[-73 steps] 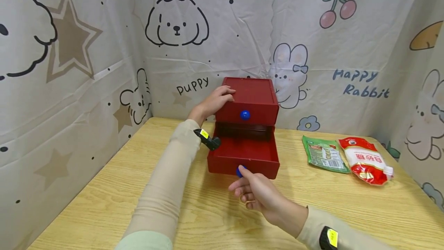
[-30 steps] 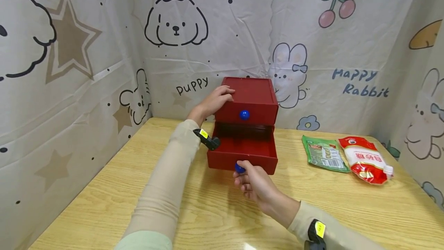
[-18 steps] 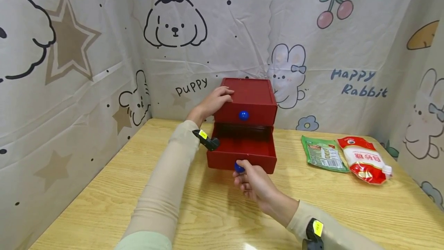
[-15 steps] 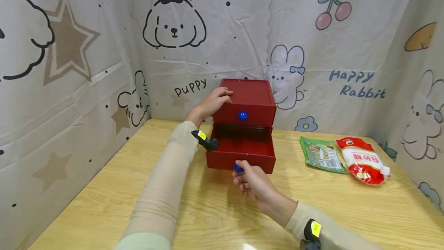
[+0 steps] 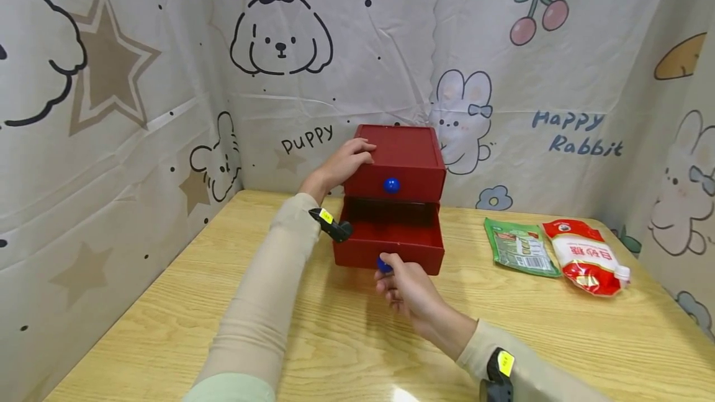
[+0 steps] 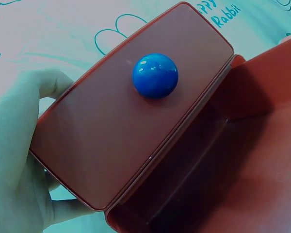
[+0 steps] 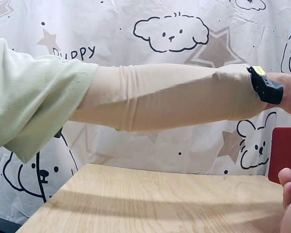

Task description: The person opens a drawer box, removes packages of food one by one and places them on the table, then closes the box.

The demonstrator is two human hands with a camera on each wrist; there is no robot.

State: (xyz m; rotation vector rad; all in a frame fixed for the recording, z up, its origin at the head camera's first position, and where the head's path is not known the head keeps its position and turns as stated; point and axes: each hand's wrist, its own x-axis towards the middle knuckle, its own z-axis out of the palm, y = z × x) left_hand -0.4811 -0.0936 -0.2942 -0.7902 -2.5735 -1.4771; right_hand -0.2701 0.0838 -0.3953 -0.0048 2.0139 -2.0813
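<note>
Handling the lower drawer (image 5: 357,255) of the red cabinet (image 5: 404,144) by the lower blue knob (image 5: 383,265), most likely the step in hand. Pinching that knob between thumb and bent fingers of the right hand (image 5: 410,290). Clasping the cabinet's top left corner with the left hand (image 5: 345,163), fingers over the top edge and against the side, apparently for bracing. Standing, as for the cabinet, toward the back of the table (image 5: 335,340), near the printed cloth (image 5: 380,36), with the lower drawer partly out toward the person, red floor showing and rear in deep shadow. Showing the upper drawer (image 5: 363,183) closed above, with the upper blue knob (image 5: 391,185) touched by neither hand. Lying well apart on the right, as for the green bag (image 5: 522,248) and the red-and-white bag (image 5: 585,256), side by side and clear of both hands. Cannot tell from this moment alone whether to pull or push. Calls, either way, for a straight, level slide without twisting or lifting the knob. Calls also for firm holding with the left hand, to stop the cabinet from creeping or tipping.
</note>
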